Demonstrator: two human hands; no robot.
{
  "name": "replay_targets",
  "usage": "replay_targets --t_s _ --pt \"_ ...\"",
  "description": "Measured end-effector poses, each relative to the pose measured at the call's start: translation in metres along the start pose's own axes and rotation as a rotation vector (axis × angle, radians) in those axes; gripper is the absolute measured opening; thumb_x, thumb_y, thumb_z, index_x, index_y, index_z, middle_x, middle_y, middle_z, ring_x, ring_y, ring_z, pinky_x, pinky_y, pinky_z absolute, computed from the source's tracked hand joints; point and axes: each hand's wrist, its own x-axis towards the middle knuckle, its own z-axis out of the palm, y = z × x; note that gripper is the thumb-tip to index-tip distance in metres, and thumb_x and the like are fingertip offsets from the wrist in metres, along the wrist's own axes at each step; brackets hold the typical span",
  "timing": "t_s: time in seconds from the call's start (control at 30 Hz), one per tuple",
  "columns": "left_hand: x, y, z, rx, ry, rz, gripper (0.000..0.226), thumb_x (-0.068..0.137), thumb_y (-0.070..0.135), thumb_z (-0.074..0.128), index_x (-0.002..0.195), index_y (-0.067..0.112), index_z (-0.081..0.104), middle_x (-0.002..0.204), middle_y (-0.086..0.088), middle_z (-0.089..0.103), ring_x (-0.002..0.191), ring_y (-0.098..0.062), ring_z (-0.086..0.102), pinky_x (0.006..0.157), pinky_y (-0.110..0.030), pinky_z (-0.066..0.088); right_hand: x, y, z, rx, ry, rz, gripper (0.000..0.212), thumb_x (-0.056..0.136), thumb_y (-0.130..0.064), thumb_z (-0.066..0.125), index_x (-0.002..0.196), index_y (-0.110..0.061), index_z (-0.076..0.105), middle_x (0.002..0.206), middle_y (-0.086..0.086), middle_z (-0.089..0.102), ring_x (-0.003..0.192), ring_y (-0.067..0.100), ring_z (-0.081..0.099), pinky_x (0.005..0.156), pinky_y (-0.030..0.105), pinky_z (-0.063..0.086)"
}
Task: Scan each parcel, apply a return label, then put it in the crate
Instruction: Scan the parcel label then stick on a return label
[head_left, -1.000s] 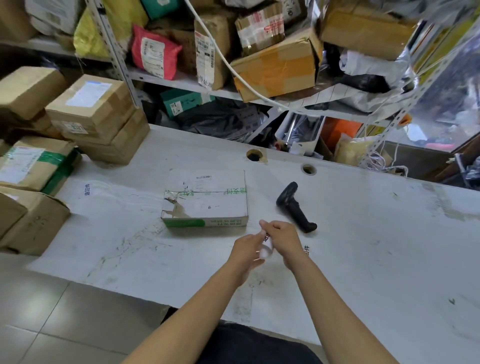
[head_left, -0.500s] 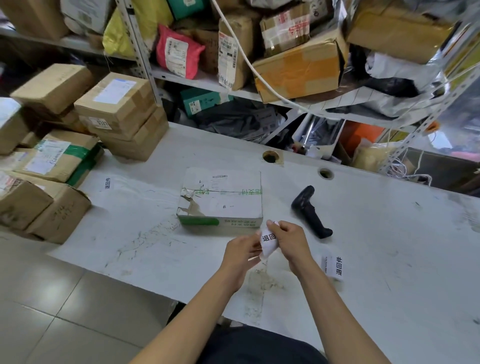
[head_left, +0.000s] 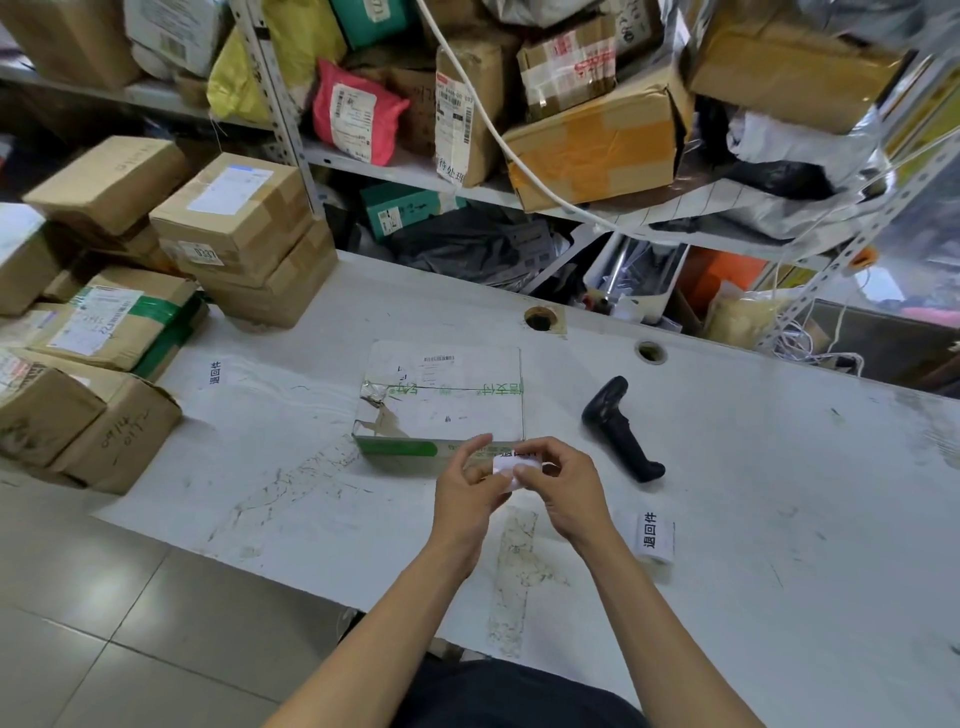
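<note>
Worktop (head_left: 727, 519): white, scuffed and stained, two round cable holes near its far edge.
Floor (head_left: 130, 623): pale glossy tiles with dark grout, seen past the worktop's near left corner.
Shelving (head_left: 275, 104): grey slotted-metal rack behind the far edge, crowded.
Light: even, soft shadows.

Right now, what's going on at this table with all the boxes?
A person is working on a return label, pinching it between the left hand and right hand, just in front of a white parcel on the table. The black scanner lies to the parcel's right, untouched. The label isn't on the parcel yet. A label roll sits nearby.
</note>
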Motion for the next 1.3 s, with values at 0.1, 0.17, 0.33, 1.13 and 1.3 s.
replay_targets --t_s 0.1,0.17,0.33,1.13,1.3 --pt "-0.001 0.001 -0.001 0.150 -0.010 0.110 0.026 0.086 0.002 0.074 0.104 0.021 0.073 0.099 -0.006 0.076 0.093 -0.017 0.070 0.075 -0.021 0.055 0.000 -0.002 0.000 0.118 0.028 0.002 0.034 0.080 0.003 0.072 0.103 -0.022 0.066 0.094 0.004 0.067 0.082 0.025 0.070 0.073 0.030 0.057" --pt "-0.001 0.004 0.000 0.080 0.027 0.084 0.022 0.086 0.001 0.075 0.103 0.015 0.074 0.097 -0.007 0.076 0.089 -0.015 0.068 0.074 -0.020 0.055 -0.001 -0.005 -0.001 0.210 0.005 0.001 0.043 0.080 0.007 0.073 0.111 -0.021 0.064 0.098 0.008 0.064 0.083 0.019 0.070 0.075 0.026 0.056" --pt "0.000 0.006 0.000 0.280 0.074 0.221 0.017 0.087 0.011 0.075 0.096 0.025 0.076 0.099 0.002 0.071 0.090 -0.009 0.066 0.074 -0.016 0.052 -0.001 -0.005 -0.001 0.163 0.070 -0.022 0.029 0.083 0.006 0.071 0.102 -0.016 0.068 0.090 0.006 0.075 0.089 0.014 0.071 0.081 0.022 0.053" --pt "0.003 0.002 -0.001 0.948 0.243 0.648 0.005 0.090 0.018 0.071 0.090 0.018 0.075 0.086 0.005 0.064 0.088 -0.015 0.057 0.070 -0.020 0.038 -0.001 -0.015 0.003 -0.134 -0.051 -0.058 0.021 0.084 -0.005 0.071 0.093 -0.024 0.069 0.081 -0.007 0.074 0.080 0.004 0.069 0.071 0.015 0.052" --pt "0.001 0.003 0.002 0.964 0.295 0.632 0.006 0.087 0.017 0.074 0.084 0.017 0.069 0.083 0.008 0.061 0.085 -0.014 0.055 0.070 -0.026 0.043 -0.001 -0.018 0.006 -0.142 -0.031 -0.017 0.018 0.083 -0.005 0.071 0.089 -0.022 0.068 0.079 -0.006 0.073 0.078 0.004 0.069 0.069 0.015 0.052"
